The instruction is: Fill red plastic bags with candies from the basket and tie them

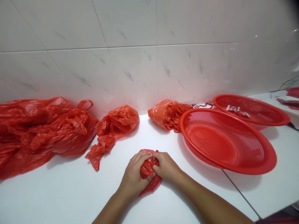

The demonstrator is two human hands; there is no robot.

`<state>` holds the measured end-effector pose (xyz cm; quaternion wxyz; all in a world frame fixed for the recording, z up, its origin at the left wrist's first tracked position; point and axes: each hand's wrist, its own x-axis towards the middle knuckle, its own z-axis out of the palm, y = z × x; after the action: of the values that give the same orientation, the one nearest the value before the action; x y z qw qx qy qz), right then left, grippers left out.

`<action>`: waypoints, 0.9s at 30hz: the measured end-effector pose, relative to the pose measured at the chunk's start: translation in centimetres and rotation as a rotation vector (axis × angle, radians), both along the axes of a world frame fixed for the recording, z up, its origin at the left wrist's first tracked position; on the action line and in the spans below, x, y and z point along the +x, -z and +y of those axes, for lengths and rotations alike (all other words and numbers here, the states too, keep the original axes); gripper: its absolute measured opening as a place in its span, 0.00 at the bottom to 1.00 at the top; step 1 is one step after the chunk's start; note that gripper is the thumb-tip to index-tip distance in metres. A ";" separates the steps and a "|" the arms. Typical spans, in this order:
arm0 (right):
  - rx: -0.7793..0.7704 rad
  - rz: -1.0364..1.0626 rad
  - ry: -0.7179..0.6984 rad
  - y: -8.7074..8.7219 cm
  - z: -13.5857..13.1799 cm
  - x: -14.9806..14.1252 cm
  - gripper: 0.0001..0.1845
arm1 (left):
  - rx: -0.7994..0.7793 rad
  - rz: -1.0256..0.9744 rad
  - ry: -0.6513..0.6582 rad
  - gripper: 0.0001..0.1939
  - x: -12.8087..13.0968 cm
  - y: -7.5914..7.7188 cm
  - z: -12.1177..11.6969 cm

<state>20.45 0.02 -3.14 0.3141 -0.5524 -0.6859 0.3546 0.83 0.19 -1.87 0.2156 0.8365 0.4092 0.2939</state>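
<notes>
A small red plastic bag lies bunched on the white table, right in front of me. My left hand is closed around its left side, thumb and fingers pressing into the plastic. From the right, my right hand pinches the bag near its top, fingertips close to those of the left hand. Crumpled folds show between the two hands. What the bag contains, if anything, is hidden.
Behind stand two crumpled red bags, one at centre left and one at centre. Large red bags fill the left side. A red mesh basket sits at right; another red basket behind it holds small packets. A tiled wall bounds the table.
</notes>
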 end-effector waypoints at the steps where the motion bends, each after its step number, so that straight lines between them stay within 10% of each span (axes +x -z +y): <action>1: 0.001 0.002 0.001 0.0 0.0 0.0 0.10 | 0.007 -0.008 -0.005 0.27 0.1 -0.1 0.0; 27: 0.020 -0.042 -0.008 0.1 0.0 -0.2 0.15 | 0.050 0.036 -0.025 0.11 1.0 -0.4 -0.2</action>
<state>20.26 -0.01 -3.29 0.3037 -0.5538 -0.6981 0.3372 1.83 -0.01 -1.51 0.1837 0.8415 0.4161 0.2915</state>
